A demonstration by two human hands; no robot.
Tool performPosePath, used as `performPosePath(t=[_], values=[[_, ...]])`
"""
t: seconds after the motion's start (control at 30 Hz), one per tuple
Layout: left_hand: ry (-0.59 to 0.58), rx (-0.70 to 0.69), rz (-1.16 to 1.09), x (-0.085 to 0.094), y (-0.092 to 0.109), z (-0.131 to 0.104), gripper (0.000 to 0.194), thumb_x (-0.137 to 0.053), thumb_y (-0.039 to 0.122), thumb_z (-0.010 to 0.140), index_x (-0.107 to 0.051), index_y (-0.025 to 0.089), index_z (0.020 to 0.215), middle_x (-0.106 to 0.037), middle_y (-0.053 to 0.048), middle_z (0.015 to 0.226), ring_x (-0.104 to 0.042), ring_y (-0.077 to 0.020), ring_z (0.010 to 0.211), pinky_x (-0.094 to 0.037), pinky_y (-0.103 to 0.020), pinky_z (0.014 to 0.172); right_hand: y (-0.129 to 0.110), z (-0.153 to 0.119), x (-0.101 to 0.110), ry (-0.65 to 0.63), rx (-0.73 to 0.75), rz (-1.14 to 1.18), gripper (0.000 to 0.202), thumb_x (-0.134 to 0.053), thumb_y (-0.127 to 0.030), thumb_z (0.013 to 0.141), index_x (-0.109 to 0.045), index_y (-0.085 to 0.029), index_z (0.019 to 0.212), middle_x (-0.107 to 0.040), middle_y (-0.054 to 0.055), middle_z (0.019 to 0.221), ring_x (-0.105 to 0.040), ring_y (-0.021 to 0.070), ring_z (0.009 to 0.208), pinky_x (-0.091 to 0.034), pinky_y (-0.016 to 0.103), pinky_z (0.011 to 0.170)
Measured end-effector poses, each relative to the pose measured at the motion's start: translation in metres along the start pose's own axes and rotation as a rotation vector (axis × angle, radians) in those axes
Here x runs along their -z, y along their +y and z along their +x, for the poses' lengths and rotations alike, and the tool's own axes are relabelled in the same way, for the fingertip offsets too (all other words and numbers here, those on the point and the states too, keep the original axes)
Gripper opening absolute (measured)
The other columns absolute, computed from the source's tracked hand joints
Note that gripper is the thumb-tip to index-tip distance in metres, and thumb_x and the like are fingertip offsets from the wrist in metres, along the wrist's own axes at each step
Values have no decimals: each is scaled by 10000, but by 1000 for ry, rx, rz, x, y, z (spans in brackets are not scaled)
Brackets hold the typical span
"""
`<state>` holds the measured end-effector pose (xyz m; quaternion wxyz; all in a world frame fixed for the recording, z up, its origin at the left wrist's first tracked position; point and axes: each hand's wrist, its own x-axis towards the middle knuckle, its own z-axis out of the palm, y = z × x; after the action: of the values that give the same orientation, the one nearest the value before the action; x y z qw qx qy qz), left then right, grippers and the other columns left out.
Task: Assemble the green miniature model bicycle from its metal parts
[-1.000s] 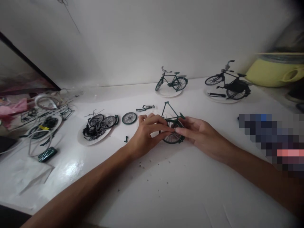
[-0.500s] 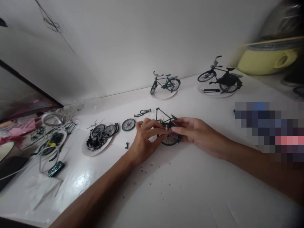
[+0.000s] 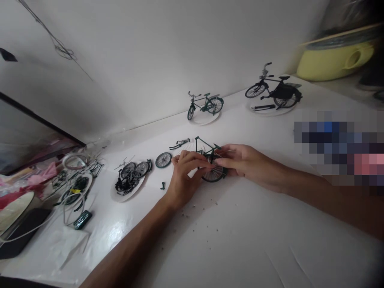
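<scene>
Between the middle of the white tabletop (image 3: 246, 240) and its wall-side edge, I have the dark-green miniature bicycle frame (image 3: 205, 144) with its thin spoked wheel (image 3: 214, 177). My right hand (image 3: 247, 161) grips the frame's rear, probably to steady it; my left hand (image 3: 183, 176) pinches narrowly near the hub, seemingly for fine control, though I can't tell what's between the fingertips. A loose dark-rimmed wheel (image 3: 163, 160) lies left, apparently within reach.

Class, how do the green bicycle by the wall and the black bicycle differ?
The green bicycle has a bare rear rack; the black bicycle carries a dark bag. A loose black part lies beside the black bicycle, none visible beside the green bicycle. Both look upright.
</scene>
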<state>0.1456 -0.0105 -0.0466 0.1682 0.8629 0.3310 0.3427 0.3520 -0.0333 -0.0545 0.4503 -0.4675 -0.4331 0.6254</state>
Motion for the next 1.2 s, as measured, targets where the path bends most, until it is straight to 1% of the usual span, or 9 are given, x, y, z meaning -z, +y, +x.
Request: performPosePath(t=[0.1, 0.17, 0.27, 0.4, 0.57, 0.67, 0.87, 1.03, 1.2], values=[[9, 53, -18, 0, 1, -1, 81, -646, 208, 949, -674, 276, 983, -720, 9, 985, -581, -202, 953, -323, -436, 902, -1, 0, 0, 1, 1, 22, 308, -779, -311, 795, -641, -205, 1050, -726, 88, 1091, -705, 232, 1010, -606, 381, 869], [-3, 55, -26, 1, 2, -1, 89, -625, 199, 960, -659, 276, 989, -725, 16, 995, -590, -198, 962, -314, -453, 940, -1, -1, 0, 3, 6, 22, 297, -778, -310, 794, -642, -202, 1036, -730, 86, 1069, -708, 232, 996, -614, 369, 839], [-27, 36, -49, 2, 3, -1, 98, -655, 190, 941, -659, 274, 993, -724, 21, 1008, -597, -192, 975, -306, -462, 978, -3, -2, -1, 18, 9, 27, 288, -779, -304, 787, -647, -197, 1020, -732, 85, 1049, -714, 241, 982, -616, 386, 847], [-13, 39, -72, 2, 4, 0, 83, -731, 277, 893, -670, 260, 948, -730, 16, 980, -611, -197, 957, -306, -464, 997, -6, -3, -3, 14, -13, -8, 298, -774, -304, 791, -648, -195, 1038, -732, 82, 1058, -711, 250, 998, -598, 417, 896], [42, 42, -62, 2, 2, 1, 96, -736, 223, 888, -654, 253, 927, -726, 38, 958, -634, -169, 925, -338, -434, 973, -7, -2, -3, -1, -13, -6, 307, -791, -304, 776, -659, -199, 1032, -736, 74, 1026, -711, 247, 982, -603, 428, 900], [29, 52, -84, 3, 0, 1, 70, -695, 204, 918, -642, 247, 936, -727, 24, 967, -645, -167, 921, -358, -418, 946, -6, -1, -2, 15, -9, 10, 305, -795, -290, 769, -663, -199, 1028, -725, 80, 1071, -700, 256, 1019, -595, 436, 929], [52, -20, -59, 1, -1, 1, 209, -820, 257, 802, -636, 234, 898, -721, 36, 917, -639, -161, 865, -327, -411, 987, -6, -2, -2, -5, -3, -24, 265, -769, -266, 790, -659, -204, 1024, -712, 64, 1057, -698, 229, 987, -600, 399, 908], [76, -42, -101, -2, -7, 4, 179, -804, 207, 813, -651, 220, 905, -724, 32, 904, -642, -146, 838, -354, -368, 930, -8, -4, -2, -1, 6, -91, 227, -746, -294, 816, -665, -226, 1017, -697, 45, 1076, -669, 224, 1044, -583, 376, 907], [75, -55, -114, -2, -7, 5, 185, -813, 207, 805, -649, 214, 890, -723, 34, 908, -643, -138, 817, -347, -374, 950, -4, -1, -1, 15, -1, -132, 233, -752, -321, 810, -677, -239, 1015, -708, 39, 1041, -685, 231, 992, -576, 390, 869]])
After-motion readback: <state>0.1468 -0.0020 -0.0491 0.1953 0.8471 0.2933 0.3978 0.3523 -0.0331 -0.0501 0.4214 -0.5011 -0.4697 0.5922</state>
